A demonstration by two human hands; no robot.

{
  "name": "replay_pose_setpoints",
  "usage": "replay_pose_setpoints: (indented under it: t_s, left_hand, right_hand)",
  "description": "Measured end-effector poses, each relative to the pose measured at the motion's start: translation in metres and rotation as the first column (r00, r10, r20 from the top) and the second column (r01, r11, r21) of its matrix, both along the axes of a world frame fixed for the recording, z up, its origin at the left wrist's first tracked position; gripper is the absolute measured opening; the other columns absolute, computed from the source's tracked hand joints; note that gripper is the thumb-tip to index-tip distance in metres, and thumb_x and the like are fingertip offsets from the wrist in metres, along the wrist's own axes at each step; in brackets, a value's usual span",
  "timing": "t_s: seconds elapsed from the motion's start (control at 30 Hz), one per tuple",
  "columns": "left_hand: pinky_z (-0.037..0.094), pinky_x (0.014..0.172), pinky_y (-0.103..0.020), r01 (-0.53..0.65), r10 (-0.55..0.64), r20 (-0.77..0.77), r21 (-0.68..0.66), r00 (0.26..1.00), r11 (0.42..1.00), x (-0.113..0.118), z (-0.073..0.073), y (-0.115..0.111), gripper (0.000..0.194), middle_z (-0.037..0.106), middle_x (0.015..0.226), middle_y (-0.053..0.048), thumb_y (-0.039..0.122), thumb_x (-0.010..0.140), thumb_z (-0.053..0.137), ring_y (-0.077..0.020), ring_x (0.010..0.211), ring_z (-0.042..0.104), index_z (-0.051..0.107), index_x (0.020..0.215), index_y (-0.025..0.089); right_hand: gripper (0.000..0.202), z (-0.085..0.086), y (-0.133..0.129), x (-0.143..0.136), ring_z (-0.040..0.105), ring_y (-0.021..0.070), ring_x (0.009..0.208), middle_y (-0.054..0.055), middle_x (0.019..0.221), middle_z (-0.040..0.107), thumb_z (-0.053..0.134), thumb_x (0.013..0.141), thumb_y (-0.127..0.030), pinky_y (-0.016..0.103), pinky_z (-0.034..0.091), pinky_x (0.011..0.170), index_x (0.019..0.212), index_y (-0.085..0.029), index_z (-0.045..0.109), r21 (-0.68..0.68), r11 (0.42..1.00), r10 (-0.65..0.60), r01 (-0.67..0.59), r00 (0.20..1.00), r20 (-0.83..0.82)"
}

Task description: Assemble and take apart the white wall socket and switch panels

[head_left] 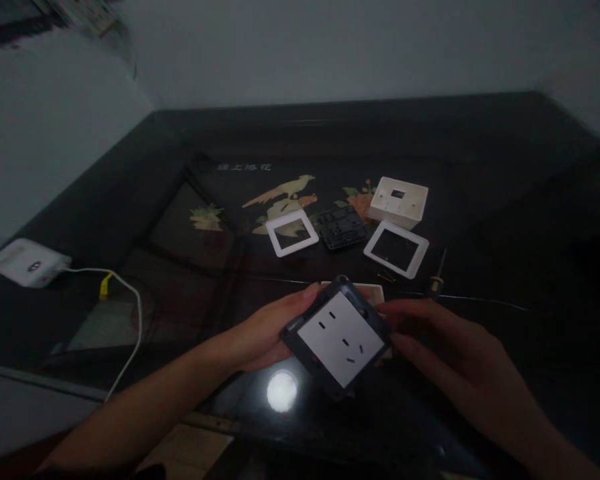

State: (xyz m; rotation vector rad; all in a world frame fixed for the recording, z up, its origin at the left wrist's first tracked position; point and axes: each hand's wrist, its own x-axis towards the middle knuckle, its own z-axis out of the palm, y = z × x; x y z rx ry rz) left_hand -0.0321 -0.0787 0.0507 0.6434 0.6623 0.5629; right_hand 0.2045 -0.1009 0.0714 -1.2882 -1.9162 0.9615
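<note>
A wall socket [341, 339] with a white face and dark frame is tilted in front of me, its slots facing up toward the camera. My left hand [273, 330] grips it along its left side, with the thumb near the top edge. At the right corner, my right hand [455, 353] pinches the frame between thumb and fingers. Partly hidden behind the socket is a white box [373, 291]; whether a hand touches it, I cannot tell.
Beyond my hands lie two white frames [279, 247] [414, 267], a black socket back plate [344, 228] and a white mounting box [405, 195]. A screwdriver [436, 283] and small screws [387, 277] are near the right frame. A white device [27, 261] with a cable sits far left.
</note>
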Motion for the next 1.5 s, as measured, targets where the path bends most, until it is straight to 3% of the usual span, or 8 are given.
replay_pose_setpoints:
  t_s: [0.3,0.53,0.7,0.8,0.93,1.07,1.27,1.5]
  left_hand:
    - [0.051,0.088,-0.034,0.178,-0.169,-0.07,0.161,0.983,0.971,-0.002,0.011,-0.003,0.056,0.07,0.12,-0.008,0.065,0.091,0.049,-0.0259,0.111,0.065,0.061,0.128,0.025]
    - [0.052,0.09,-0.036,0.363,-0.292,-0.24,0.349,0.926,0.864,-0.012,0.019,0.001,0.072,0.064,0.129,-0.011,0.076,0.089,0.036,-0.028,0.113,0.064,0.057,0.134,0.024]
    - [0.055,0.084,-0.036,0.092,0.025,-0.222,0.498,0.975,0.862,-0.014,0.013,0.005,0.053,0.068,0.118,-0.009,0.063,0.095,0.042,-0.0255,0.102,0.068,0.063,0.124,0.023]
    - [0.052,0.098,-0.038,-0.057,0.355,-0.256,0.736,0.899,0.675,-0.015,0.008,0.007,0.039,0.063,0.126,-0.007,0.051,0.097,0.05,-0.026,0.117,0.06,0.061,0.125,0.026]
    - [0.037,0.116,-0.047,0.323,0.418,-0.47,0.868,0.777,0.377,-0.012,0.002,0.007,0.085,0.04,0.153,-0.007,0.06,0.076,0.074,-0.0329,0.141,0.038,0.037,0.148,0.034]
    - [0.038,0.116,-0.05,0.468,0.473,-0.533,0.845,0.702,0.258,-0.009,-0.003,0.004,0.118,0.033,0.157,-0.01,0.061,0.068,0.08,-0.034,0.141,0.037,0.008,0.156,0.033]
    - [0.033,0.119,-0.049,0.552,0.504,-0.509,0.831,0.698,0.074,-0.007,-0.006,0.001,0.104,0.043,0.147,-0.014,0.056,0.076,0.076,-0.0326,0.137,0.041,0.016,0.156,0.026]
    - [0.04,0.114,-0.04,0.509,0.467,-0.538,0.837,0.702,0.198,-0.011,0.001,0.004,0.099,0.047,0.143,-0.01,0.052,0.068,0.082,-0.0306,0.132,0.047,0.032,0.149,0.026]
  right_hand:
    - [0.015,0.002,-0.002,-0.006,0.064,0.0138,0.056,-0.002,0.062,0.068,0.067,0.08,-0.032,0.022,0.049,0.048,0.07,-0.022,0.063,-0.359,0.92,0.108,-0.155,0.983,-0.147]
    - [0.017,0.0,-0.008,-0.004,0.065,0.0125,0.07,-0.001,0.078,0.069,0.064,0.088,-0.031,0.023,0.05,0.062,0.076,-0.021,0.059,-0.312,0.888,0.306,-0.338,0.94,-0.149]
    - [0.024,0.001,-0.004,0.006,0.063,0.0139,0.066,-0.001,0.069,0.065,0.06,0.09,-0.035,0.024,0.05,0.058,0.07,-0.021,0.058,-0.327,0.929,0.12,-0.171,0.978,-0.169]
    - [0.028,-0.001,0.0,0.011,0.06,0.0134,0.061,-0.002,0.065,0.059,0.061,0.089,-0.039,0.023,0.048,0.053,0.068,-0.021,0.057,-0.387,0.922,-0.08,-0.006,0.975,-0.207]
    - [0.028,-0.004,0.003,0.01,0.056,0.0119,0.058,-0.002,0.064,0.058,0.064,0.086,-0.042,0.021,0.045,0.05,0.068,-0.02,0.058,-0.422,0.905,-0.17,0.055,0.956,-0.24]
    - [0.027,-0.003,0.003,0.005,0.054,0.0112,0.057,-0.002,0.061,0.057,0.063,0.085,-0.038,0.021,0.043,0.049,0.067,-0.02,0.057,-0.435,0.9,-0.145,0.024,0.958,-0.247]
    - [0.026,-0.002,0.002,0.0,0.056,0.0115,0.058,-0.001,0.064,0.058,0.059,0.086,-0.036,0.02,0.045,0.048,0.066,-0.021,0.054,-0.44,0.898,-0.099,-0.008,0.97,-0.221]
    - [0.022,0.001,0.004,0.014,0.059,0.0101,0.054,-0.003,0.062,0.066,0.053,0.091,-0.022,0.021,0.044,0.052,0.073,-0.022,0.066,0.012,0.996,-0.087,0.086,0.996,0.004]
